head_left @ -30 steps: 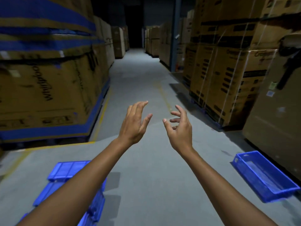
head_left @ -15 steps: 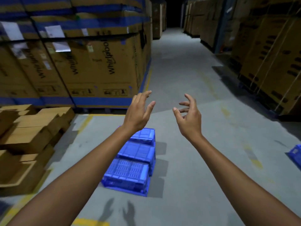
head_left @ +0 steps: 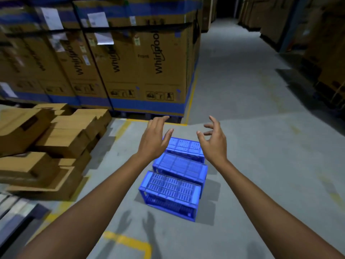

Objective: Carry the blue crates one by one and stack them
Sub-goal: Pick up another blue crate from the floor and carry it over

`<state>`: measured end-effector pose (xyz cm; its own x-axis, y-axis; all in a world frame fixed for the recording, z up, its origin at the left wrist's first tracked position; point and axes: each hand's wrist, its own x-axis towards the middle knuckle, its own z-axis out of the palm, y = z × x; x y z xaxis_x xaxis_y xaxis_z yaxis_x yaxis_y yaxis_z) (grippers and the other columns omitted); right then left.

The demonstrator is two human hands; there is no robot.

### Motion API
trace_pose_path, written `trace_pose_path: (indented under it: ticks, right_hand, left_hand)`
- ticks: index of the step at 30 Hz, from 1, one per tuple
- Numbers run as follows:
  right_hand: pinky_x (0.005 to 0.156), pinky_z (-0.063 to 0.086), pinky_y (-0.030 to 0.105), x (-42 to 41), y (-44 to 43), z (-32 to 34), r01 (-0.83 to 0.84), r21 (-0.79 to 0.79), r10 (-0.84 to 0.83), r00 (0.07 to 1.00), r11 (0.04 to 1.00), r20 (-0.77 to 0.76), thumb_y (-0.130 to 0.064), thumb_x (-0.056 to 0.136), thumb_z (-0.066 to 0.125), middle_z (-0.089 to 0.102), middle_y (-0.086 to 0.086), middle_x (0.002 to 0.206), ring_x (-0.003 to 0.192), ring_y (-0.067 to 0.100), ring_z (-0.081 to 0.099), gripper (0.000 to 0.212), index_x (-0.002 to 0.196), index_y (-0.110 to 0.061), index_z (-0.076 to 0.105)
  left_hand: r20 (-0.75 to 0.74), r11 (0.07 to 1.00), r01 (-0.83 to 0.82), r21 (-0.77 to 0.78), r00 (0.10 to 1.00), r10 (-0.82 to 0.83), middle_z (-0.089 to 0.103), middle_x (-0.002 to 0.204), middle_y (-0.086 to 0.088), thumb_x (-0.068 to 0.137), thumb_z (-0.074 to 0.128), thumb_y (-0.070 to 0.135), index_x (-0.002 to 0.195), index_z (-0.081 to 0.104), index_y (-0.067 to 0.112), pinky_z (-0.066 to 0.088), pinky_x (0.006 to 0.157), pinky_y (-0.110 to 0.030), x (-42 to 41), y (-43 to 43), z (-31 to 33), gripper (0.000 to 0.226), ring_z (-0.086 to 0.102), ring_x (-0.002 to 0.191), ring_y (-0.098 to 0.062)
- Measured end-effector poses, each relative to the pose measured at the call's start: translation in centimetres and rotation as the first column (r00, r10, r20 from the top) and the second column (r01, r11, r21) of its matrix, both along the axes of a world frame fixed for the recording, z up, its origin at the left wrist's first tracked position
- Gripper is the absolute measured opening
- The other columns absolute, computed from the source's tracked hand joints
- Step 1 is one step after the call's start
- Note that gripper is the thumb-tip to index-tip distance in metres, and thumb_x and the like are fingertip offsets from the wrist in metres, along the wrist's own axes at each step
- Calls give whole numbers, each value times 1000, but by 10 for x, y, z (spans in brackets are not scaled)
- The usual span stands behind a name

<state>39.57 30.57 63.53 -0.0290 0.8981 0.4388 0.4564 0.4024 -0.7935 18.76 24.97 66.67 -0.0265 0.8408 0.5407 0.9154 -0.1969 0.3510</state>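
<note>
Three blue crates lie upside down in a row on the grey floor ahead of me: the nearest crate [head_left: 169, 195], the middle crate [head_left: 180, 167] and the farthest crate [head_left: 185, 146]. My left hand [head_left: 154, 139] hovers above the far end of the row, fingers spread, holding nothing. My right hand [head_left: 213, 141] hangs beside it to the right, fingers curled apart and empty. Both hands are well above the crates and touch none of them.
Tall stacked Whirlpool cartons [head_left: 130, 58] stand behind the crates. Loose cardboard pieces [head_left: 46, 144] are piled at the left. An aisle [head_left: 233, 71] runs away at the upper right, with more cartons [head_left: 326, 53] along its right side. Yellow floor lines [head_left: 130, 242] mark the near ground.
My view has swung left and down; the row of crates has come to the centre. The single upright crate at the right has left the view. Both hands stay raised and empty.
</note>
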Motion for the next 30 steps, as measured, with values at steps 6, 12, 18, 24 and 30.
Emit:
trace_pose_path:
  ticks: [6, 12, 18, 24, 30]
  right_hand:
    - [102, 44, 47, -85, 11, -37, 6, -69, 3, 991, 998, 131, -31, 92, 63, 42, 7, 149, 132, 27, 45, 77, 156, -19, 20]
    - [111, 33, 47, -131, 3, -51, 108, 68, -124, 946, 992, 299, -31, 89, 61, 30, 19, 156, 137, 39, 34, 78, 154, -6, 24]
    - [108, 36, 45, -158, 7, -122, 185, 184, -245, 883, 966, 401, -34, 89, 60, 28, 19, 157, 134, 38, 37, 82, 155, -6, 21]
    - [107, 38, 46, -159, 28, -265, 145, 204, -224, 868, 968, 444, -31, 88, 56, 31, 21, 156, 131, 40, 39, 76, 152, -2, 28]
    - [106, 41, 46, -150, 64, -437, 109, 247, -220, 847, 963, 484, -31, 88, 58, 28, 17, 159, 137, 38, 35, 78, 154, -6, 24]
  left_hand:
    - [-168, 997, -29, -77, 986, 15, 49, 136, -11, 93, 57, 28, 137, 47, 11, 46, 97, -49, -71, 14, -16, 48, 45, 124, -31]
    - [-214, 990, 85, -115, 971, -108, 36, 151, -17, 91, 61, 25, 139, 44, 11, 40, 103, -50, -110, 36, -54, 53, 35, 137, -36]
    - [-219, 975, 209, -76, 950, -220, 36, 150, -20, 88, 60, 20, 136, 48, 8, 41, 102, -54, -136, 62, -144, 51, 35, 135, -40]
    - [-320, 960, 257, -114, 905, -280, 40, 148, -21, 83, 63, 18, 135, 51, 7, 44, 99, -53, -135, 80, -319, 55, 39, 133, -42]
    - [-342, 971, 218, -98, 909, -239, 38, 149, -20, 83, 64, 18, 136, 50, 8, 43, 99, -53, -124, 117, -483, 56, 36, 135, -39]
